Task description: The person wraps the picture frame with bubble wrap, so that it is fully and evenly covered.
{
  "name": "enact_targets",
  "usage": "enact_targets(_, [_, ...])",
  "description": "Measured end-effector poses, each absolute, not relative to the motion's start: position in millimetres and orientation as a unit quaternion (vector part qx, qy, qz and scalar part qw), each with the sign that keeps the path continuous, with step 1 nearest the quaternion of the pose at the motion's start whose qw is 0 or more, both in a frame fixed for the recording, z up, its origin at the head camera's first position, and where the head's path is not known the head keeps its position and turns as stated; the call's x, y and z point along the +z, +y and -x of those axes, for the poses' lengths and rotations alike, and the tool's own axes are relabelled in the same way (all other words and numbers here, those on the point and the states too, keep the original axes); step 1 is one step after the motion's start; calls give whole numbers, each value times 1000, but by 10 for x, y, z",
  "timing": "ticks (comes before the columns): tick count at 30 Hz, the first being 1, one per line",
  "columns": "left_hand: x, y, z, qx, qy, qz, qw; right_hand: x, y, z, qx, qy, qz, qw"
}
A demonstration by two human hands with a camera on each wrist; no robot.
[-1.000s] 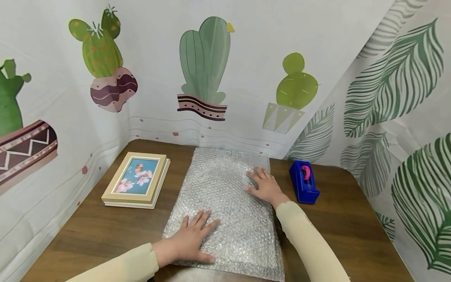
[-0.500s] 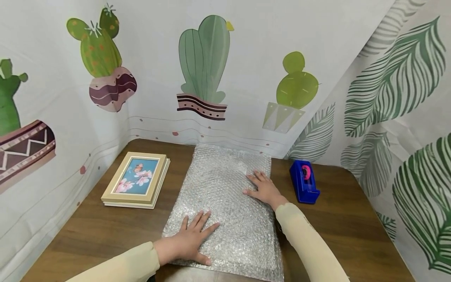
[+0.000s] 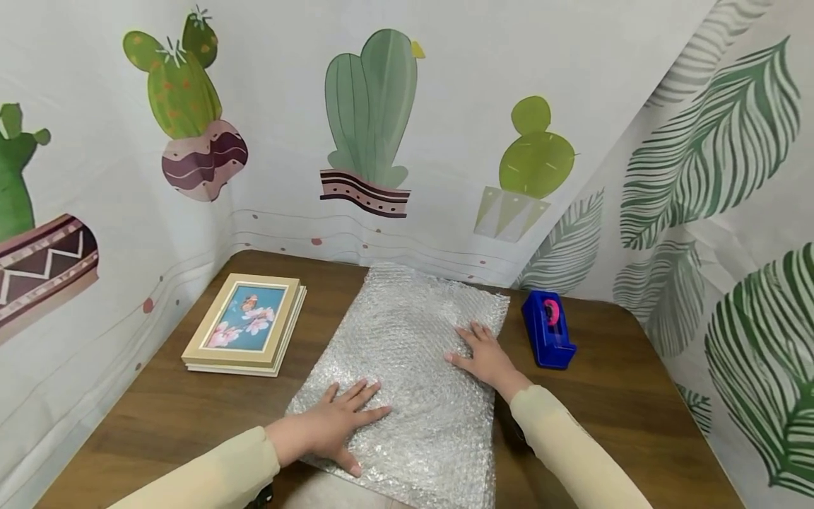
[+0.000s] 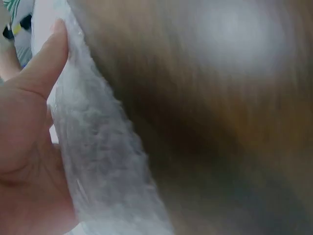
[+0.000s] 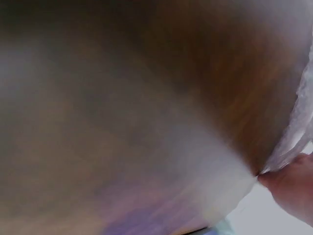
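Note:
A sheet of clear bubble wrap [image 3: 407,353] lies at a slant across the middle of the table, its far end toward the right. On its near left part rests my left hand [image 3: 324,428], fingers spread and straight. Farther back, near the right edge, my right hand [image 3: 486,357] lies on the wrap with its fingers extended. In the left wrist view the left hand [image 4: 29,142] appears beside the wrap's edge [image 4: 107,147]. Only a small part of the right hand [image 5: 291,188] shows at the edge of the right wrist view.
Several stacked picture frames [image 3: 244,322], the top one with a butterfly and blossoms, lie on the left of the wooden table [image 3: 159,417]. A blue tape dispenser [image 3: 548,332] stands at the right, close to the wrap's far right corner. Patterned cloth [image 3: 273,106] hangs behind the table.
The bubble wrap has turned clockwise, its far end swinging right toward the tape dispenser and its near end left. My right hand has moved slightly right and nearer; the left slightly left.

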State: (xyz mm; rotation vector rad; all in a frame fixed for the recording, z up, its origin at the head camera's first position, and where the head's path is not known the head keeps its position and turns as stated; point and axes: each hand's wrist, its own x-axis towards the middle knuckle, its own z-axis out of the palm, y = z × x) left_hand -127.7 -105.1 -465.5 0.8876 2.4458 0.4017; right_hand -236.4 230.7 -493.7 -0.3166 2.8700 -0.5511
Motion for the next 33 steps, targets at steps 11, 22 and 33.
enact_targets(11, [-4529,-1301,1413,86,911,-325,237,-4763,2131,1832,-116,988,54,85])
enact_targets(22, [-4636,-1538,1314,169,909,-310,219,-4776,2465,2306,-148,975,128,104])
enact_targets(33, [-4637,-1580,1352,163,905,-331,211,-4903,2607,2430,-151,973,128,121])
